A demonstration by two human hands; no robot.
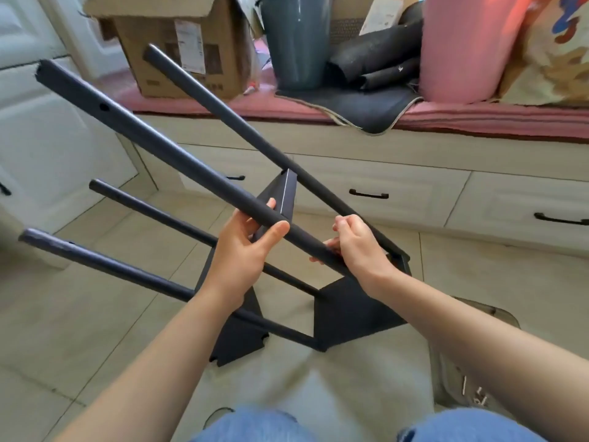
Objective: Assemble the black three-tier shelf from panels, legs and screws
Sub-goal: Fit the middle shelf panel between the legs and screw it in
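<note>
Down at the near edge, blue denim knees [255,425], and under them pale beige floor tiles [79,330] running away toward the far wall. Off to the right on the floor, a clear plastic bag [471,371] with small metal screws [478,397] showing through it.

Just ahead of the knees, the black shelf frame [347,311] tipped over, dark panels low down and four black legs fanning up and left. Left hand [245,250] wrapped around the nearest long leg [178,154], thumb over the top, fingers curled beneath. Right hand [357,247] closed on the lower end of that same leg, just beside the panel corner; exactly what the fingertips pinch there, hard to tell. Second leg [242,122] rising behind, crossing toward the far left. Two more legs [105,266] lower down, pointing left, well apart from the hands.

Beyond the frame, cream drawer fronts [382,186] with black handles [368,194], white cabinet doors [41,138] on the left. On top, a pink cushioned window seat [478,118], crowded: open cardboard box [178,52] at left, grey bin [296,43] next to it, rolled dark mats [376,59] on a dark cloth [366,106] hanging over the edge, a pink roll [462,49] upright, and a patterned cushion [548,59] at far right.
</note>
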